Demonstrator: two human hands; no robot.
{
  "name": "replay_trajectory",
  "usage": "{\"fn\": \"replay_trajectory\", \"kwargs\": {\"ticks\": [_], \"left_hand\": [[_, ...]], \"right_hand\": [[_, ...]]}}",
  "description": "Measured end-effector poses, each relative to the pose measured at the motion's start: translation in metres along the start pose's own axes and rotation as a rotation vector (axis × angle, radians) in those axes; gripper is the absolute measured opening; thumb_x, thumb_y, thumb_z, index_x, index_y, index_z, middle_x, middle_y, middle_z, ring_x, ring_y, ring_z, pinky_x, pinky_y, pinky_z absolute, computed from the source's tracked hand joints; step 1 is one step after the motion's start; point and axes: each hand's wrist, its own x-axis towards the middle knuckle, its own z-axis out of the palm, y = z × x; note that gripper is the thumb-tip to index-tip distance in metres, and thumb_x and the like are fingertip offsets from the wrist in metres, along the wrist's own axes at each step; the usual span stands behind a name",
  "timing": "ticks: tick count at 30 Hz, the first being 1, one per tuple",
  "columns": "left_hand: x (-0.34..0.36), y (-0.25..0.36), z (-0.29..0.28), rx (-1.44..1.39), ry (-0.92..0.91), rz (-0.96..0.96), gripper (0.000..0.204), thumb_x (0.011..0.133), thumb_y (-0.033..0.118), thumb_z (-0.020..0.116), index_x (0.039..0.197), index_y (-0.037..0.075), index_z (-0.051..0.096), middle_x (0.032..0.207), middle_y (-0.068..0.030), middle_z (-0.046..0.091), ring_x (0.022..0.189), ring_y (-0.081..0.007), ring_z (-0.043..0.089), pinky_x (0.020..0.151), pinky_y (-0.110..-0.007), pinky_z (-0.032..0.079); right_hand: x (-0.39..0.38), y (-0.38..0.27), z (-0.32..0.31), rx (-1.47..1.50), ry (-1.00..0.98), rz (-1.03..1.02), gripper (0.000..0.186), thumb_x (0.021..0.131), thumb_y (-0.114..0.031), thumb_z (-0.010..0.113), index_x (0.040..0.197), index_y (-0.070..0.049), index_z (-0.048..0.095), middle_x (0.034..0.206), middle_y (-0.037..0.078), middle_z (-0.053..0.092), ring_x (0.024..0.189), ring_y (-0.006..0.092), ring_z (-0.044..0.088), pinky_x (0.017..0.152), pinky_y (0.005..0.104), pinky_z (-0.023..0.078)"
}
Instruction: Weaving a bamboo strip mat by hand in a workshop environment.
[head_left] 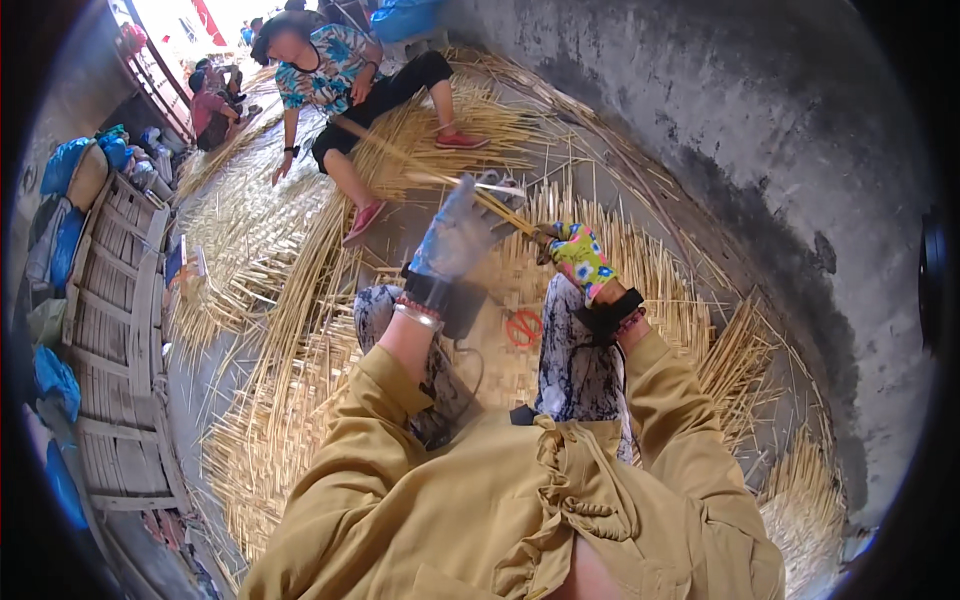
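A woven mat of pale straw-coloured strips [505, 280] lies on the floor under my legs. My right hand [580, 262], in a yellow-green flowered glove, is closed around the near end of some long reed strips [505, 212]. These slant up and left past my other hand. My left hand [448, 235], in a blue and whitish glove, is raised beside the strips and smeared by motion. Whether its fingers grip them cannot be made out. Red-handled scissors [523, 328] rest on the mat between my knees.
Opposite, a person in a flowered shirt [330, 75] sits among loose reeds [490, 120]. Others sit by the bright doorway at far left. A wooden slatted frame [115, 340] and blue bags [65, 165] line the left. A rough grey wall [740, 130] curves along the right.
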Motion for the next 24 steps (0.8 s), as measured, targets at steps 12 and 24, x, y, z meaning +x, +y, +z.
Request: {"fn": "replay_trajectory", "kwargs": {"ticks": [12,24], "left_hand": [[-0.012,0.003,0.003,0.472,0.353,0.306,0.027,0.088,0.011,0.049,0.112,-0.002,0.051,0.105,-0.0130,0.058,0.098,-0.0241,0.057,0.080,-0.035,0.049],[-0.028,-0.033,0.034,0.743,0.268,0.601,0.021,0.086,0.007,0.052,0.105,0.000,0.057,0.094,-0.0077,0.062,0.081,-0.0123,0.058,0.070,-0.023,0.048]], "right_hand": [[-0.009,-0.017,0.009,-0.345,0.081,0.075,0.023,0.080,-0.021,0.052,0.091,-0.003,0.061,0.083,0.017,0.061,0.074,0.0328,0.058,0.065,0.0386,0.046],[-0.001,-0.002,0.027,-0.740,0.165,-0.061,0.012,0.069,-0.013,0.049,0.073,-0.004,0.056,0.074,0.019,0.058,0.070,0.0377,0.055,0.061,0.0438,0.043]]}}
